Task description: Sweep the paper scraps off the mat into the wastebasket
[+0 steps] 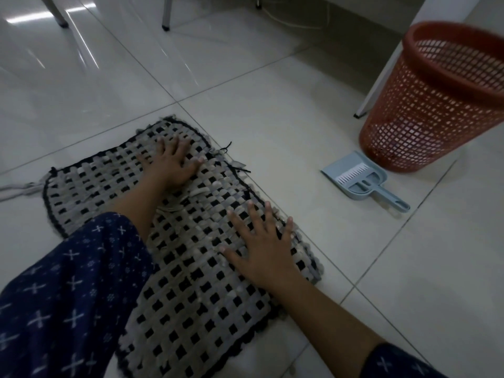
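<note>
Mat (191, 282): woven, grey and black checks with a dark border, lying flat on the pale tiled floor (272, 118), running from far left toward the near centre. Loose grey cords (16, 190) trail from its far left corner. No paper scraps can be made out on its surface; the light is dim.

Left sleeve (68, 290), dark blue with small white crosses, lies across the mat's near left part. The left hand (174, 162) rests palm down on the far part of the mat, fingers spread and flat, grasping nothing. The weave is bunched just beside its wrist.

The right hand (261, 246) presses palm down near the mat's right edge, fingers splayed and released, holding nothing. Its fingertips reach the fringe.

Right of the mat, well apart from it, a pale blue dustpan (360, 175) lies on the tiles, a small brush nested in it, handle pointing to the near right.

Wastebasket (433, 105): orange-red lattice plastic, standing just beyond the dustpan at far right, beside a white panel (409, 36). Contents not discernible.
</note>
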Demonstrator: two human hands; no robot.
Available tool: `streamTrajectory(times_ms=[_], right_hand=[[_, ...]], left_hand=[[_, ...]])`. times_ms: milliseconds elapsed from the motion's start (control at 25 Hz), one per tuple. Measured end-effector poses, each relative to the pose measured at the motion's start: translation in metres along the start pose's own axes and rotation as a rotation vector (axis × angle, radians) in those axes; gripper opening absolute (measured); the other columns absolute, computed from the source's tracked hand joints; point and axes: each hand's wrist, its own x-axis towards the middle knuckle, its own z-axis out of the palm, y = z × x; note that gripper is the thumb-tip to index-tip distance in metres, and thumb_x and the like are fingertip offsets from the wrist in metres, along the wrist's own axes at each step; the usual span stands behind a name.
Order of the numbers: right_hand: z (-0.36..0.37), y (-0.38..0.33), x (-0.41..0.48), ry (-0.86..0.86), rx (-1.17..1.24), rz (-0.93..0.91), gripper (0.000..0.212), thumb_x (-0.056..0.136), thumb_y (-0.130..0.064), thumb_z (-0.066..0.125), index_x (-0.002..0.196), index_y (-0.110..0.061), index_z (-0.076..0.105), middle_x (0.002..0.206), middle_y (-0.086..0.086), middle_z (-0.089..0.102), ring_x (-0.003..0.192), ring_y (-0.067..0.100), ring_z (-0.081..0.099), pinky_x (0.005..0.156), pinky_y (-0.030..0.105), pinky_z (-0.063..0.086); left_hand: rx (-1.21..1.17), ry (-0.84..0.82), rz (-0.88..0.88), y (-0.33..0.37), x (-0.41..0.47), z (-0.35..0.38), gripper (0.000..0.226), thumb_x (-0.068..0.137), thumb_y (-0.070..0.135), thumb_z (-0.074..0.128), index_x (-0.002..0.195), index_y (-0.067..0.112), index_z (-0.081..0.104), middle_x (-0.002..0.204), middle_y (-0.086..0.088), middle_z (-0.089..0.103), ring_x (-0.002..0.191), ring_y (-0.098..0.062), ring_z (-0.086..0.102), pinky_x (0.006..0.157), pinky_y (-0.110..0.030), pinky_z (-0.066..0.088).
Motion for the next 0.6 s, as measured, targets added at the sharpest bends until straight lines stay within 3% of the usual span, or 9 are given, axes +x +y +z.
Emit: streamTrajectory(times_ms=[240, 400, 520, 600], right_hand=[[-0.001, 0.003, 0.005, -0.069, -0.034, 0.005, 0.074, 0.078, -0.078, 0.012, 0.142, -0.052, -0.014, 0.155, -0.009, -0.030, 0.139, 0.024, -0.036, 0.109, 0.064, -0.021], [-0.006, 0.001, 0.009, -0.105, -0.042, 0.017, 0.076, 0.077, -0.079, 0.009, 0.142, -0.050, -0.018, 0.154, -0.006, -0.033, 0.139, 0.025, -0.037, 0.109, 0.064, -0.021], [0.004, 0.005, -0.016, 0.079, -0.003, -0.017, 0.074, 0.080, -0.078, 0.007, 0.144, -0.048, -0.014, 0.155, -0.001, -0.030, 0.141, 0.022, -0.034, 0.109, 0.060, -0.025], [0.021, 0.010, -0.046, 0.179, 0.000, -0.002, 0.074, 0.083, -0.077, 0.010, 0.147, -0.045, -0.007, 0.158, 0.000, -0.020, 0.143, 0.019, -0.028, 0.110, 0.055, -0.023]], left_hand=[[0.053, -0.045, -0.034, -0.013, 0.016, -0.005, 0.087, 0.070, 0.086, 0.009, 0.146, 0.044, -0.004, 0.159, 0.008, -0.013, 0.144, -0.025, -0.020, 0.102, -0.070, -0.018], [0.124, -0.066, -0.052, 0.002, 0.006, -0.014, 0.077, 0.082, 0.074, 0.011, 0.148, 0.036, -0.004, 0.159, 0.001, -0.013, 0.143, -0.029, -0.020, 0.104, -0.070, -0.014], [0.078, 0.006, -0.050, 0.013, -0.021, -0.015, 0.080, 0.085, 0.072, 0.015, 0.150, 0.029, -0.003, 0.159, -0.004, -0.010, 0.144, -0.030, -0.016, 0.107, -0.066, -0.014], [0.103, -0.057, -0.006, 0.012, -0.044, -0.005, 0.088, 0.079, 0.079, 0.017, 0.149, 0.031, -0.005, 0.159, -0.003, -0.010, 0.145, -0.032, -0.014, 0.107, -0.065, -0.011]])
